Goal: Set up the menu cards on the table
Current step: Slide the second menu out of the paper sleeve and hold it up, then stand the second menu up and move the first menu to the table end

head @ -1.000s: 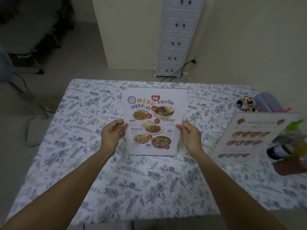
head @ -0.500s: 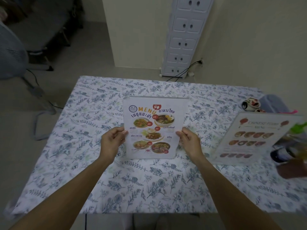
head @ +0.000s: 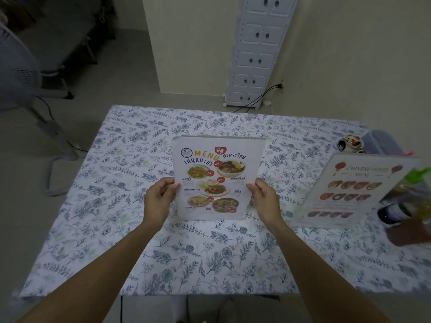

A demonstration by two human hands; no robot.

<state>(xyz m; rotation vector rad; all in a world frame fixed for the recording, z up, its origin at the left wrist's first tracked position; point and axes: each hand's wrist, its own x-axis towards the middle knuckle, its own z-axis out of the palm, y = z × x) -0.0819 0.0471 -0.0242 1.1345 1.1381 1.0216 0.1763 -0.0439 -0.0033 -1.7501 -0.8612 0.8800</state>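
A square desk (head: 93, 229) draped in white cloth printed with blue leaf sprigs fills the view. At its middle stands the glossy white rectangular Thai menu card (head: 218, 169), upright and leaning slightly back, its lower edge at the cloth. At the right edge a second glossy card with a Chinese food menu (head: 349, 190) stands tilted in a clear holder, beside blurred bottles (head: 405, 206). The left hand (head: 159, 199) pinches the Thai card's left edge; the right hand (head: 264, 198) pinches its right edge.
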